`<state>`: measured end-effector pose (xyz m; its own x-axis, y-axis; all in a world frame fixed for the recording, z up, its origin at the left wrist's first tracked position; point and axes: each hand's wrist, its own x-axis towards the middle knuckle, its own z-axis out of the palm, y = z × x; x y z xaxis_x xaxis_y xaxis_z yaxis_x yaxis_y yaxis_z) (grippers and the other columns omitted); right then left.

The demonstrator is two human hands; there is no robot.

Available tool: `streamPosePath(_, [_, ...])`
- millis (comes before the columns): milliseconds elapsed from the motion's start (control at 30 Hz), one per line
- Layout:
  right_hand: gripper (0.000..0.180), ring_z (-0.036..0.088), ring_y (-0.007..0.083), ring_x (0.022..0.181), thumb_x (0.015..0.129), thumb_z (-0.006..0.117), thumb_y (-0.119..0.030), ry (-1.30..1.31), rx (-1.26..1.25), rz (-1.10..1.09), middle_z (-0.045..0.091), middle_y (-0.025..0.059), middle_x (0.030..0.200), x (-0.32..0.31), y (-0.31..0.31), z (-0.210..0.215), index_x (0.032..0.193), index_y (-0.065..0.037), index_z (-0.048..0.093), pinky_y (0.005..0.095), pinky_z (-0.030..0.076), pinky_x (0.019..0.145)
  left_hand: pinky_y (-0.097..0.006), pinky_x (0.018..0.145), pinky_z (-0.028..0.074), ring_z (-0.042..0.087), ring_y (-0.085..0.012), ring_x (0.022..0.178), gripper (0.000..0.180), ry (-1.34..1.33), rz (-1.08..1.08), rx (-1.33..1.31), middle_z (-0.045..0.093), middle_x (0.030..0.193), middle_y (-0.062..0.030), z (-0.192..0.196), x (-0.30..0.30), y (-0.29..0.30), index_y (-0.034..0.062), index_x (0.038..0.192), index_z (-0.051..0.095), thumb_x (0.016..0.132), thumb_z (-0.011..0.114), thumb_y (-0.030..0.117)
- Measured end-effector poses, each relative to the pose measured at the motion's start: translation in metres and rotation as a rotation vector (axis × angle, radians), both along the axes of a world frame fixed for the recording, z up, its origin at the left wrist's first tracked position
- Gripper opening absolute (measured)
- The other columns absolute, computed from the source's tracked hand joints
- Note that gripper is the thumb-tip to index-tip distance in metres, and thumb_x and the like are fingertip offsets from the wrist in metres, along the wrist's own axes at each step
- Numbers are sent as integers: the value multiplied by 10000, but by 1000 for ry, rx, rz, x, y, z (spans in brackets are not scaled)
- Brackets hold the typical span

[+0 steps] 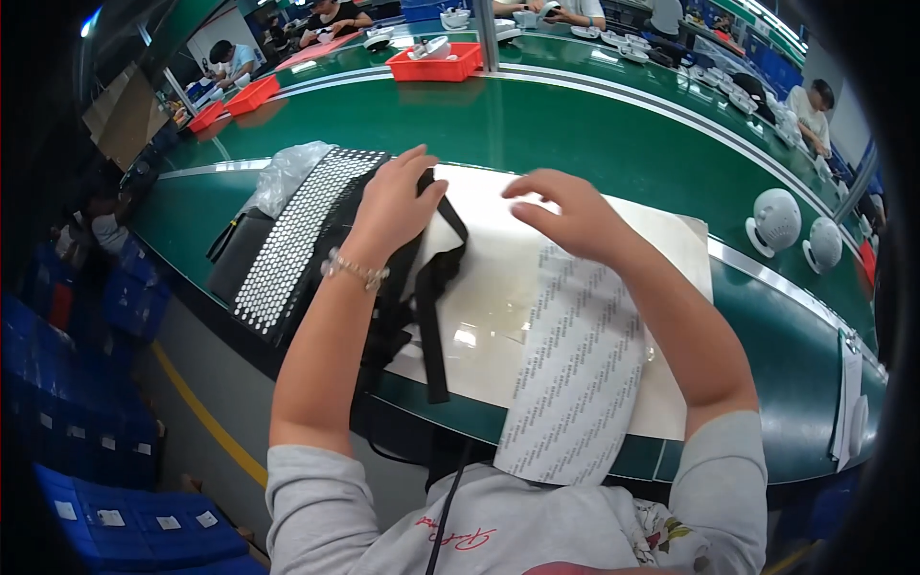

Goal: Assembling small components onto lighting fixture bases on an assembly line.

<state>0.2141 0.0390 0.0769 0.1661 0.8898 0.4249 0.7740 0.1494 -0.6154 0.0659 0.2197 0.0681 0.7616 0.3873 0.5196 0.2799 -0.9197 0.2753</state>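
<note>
My left hand (398, 203) is above the right edge of a black sheet with rows of white dots (305, 225), thumb and fingers apart. Loose black strips (436, 331) hang beside and below it, lying partly over a cream board (676, 254); whether that hand touches them I cannot tell. My right hand (567, 213) hovers over the board, its fingers bent but apart from the thumb, with nothing visible between them. Under my right forearm, a long printed white backing sheet (575, 374) lies on the board and overhangs the table's near edge.
Clear plastic wrap (292, 177) and a black pouch-like item (240, 254) lie at the left. White rounded devices (774, 222) stand at the right, near a clipboard (847, 398). A red bin (436, 62) sits across the green bench (575, 125). Blue crates (144, 522) stack on the floor at the left.
</note>
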Motion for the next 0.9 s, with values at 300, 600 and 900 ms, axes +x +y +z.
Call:
streamPosePath(300, [248,564,274,906,777,479,-151,57,-43,-215,587,140,986,-4,205,-53,981,-41,569,327,436,788,-453,962,253,315,-267,1214,671,122,372,38,331,1328,-116,-56,-51,25,71,1248,370,702,595,391])
streamPosePath(600, [222,562,249,900,703,515,-223,51,-235,-250,609,43,963,4,223,-63,868,-187,659,370,430,786,-452,968,261,329,-243,1207,683,188,388,5,351,1318,-90,-54,-55,25,86,1250,372,666,642,317])
streamPosePath(900, [230,571,265,785,786,418,-123,-37,408,-499,587,134,879,18,139,17,973,-56,534,332,448,711,-433,954,274,355,-243,1182,723,106,356,18,367,1304,-100,-53,-54,21,66,1242,368,628,664,309])
